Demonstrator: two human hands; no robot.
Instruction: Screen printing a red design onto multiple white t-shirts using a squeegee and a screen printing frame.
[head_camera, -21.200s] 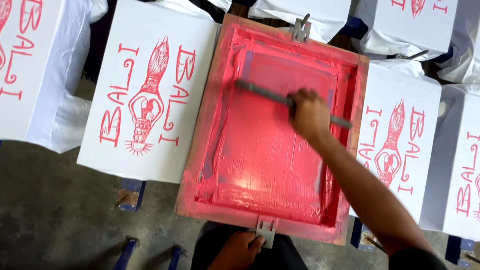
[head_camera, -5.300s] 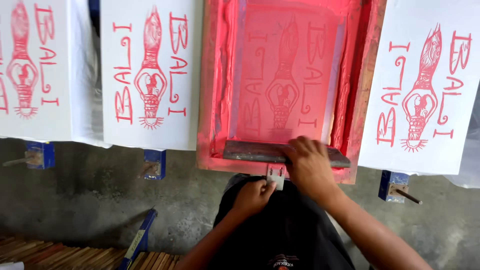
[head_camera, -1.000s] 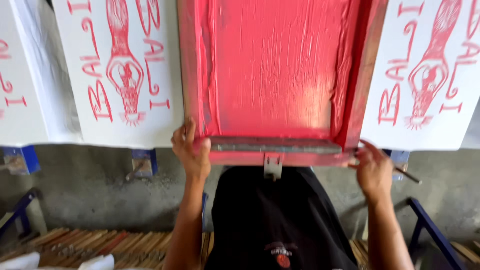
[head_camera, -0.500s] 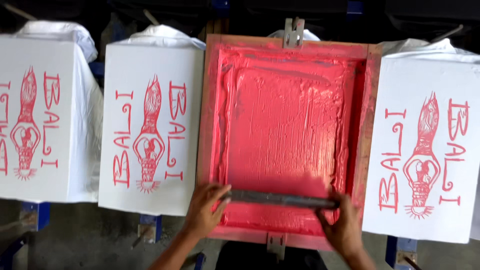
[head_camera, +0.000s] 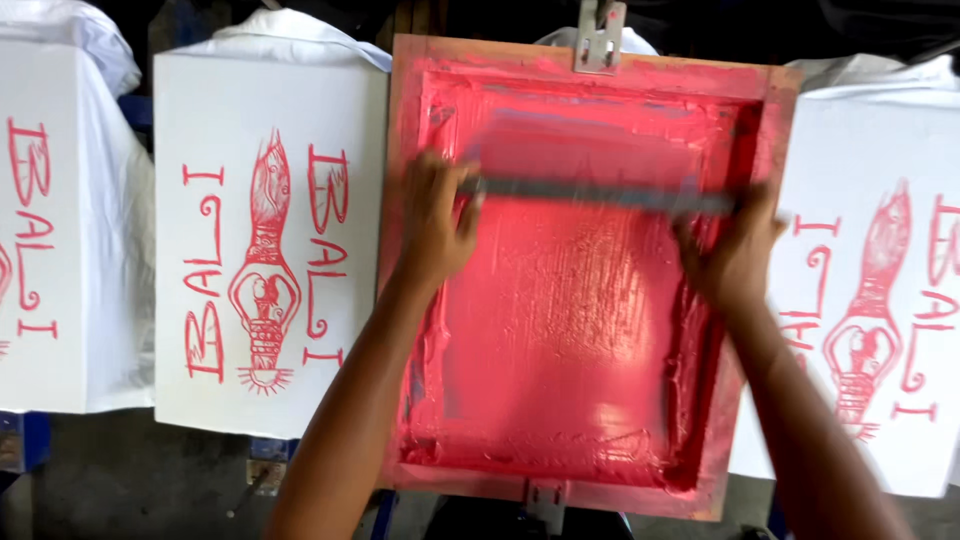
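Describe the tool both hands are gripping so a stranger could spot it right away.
Find the red wooden screen frame lying between the white printed shirts. Across its upper part runs a long grey squeegee, held at its ends by the left hand and the right hand. It is the only straight grey bar on the wet red ink.

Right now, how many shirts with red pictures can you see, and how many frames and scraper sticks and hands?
White shirts with red prints: 3, far left, left of the frame, right of the frame
Red screen frames: 1
Squeegees: 1
Hands on the squeegee: 2, left hand, right hand
Total: 7
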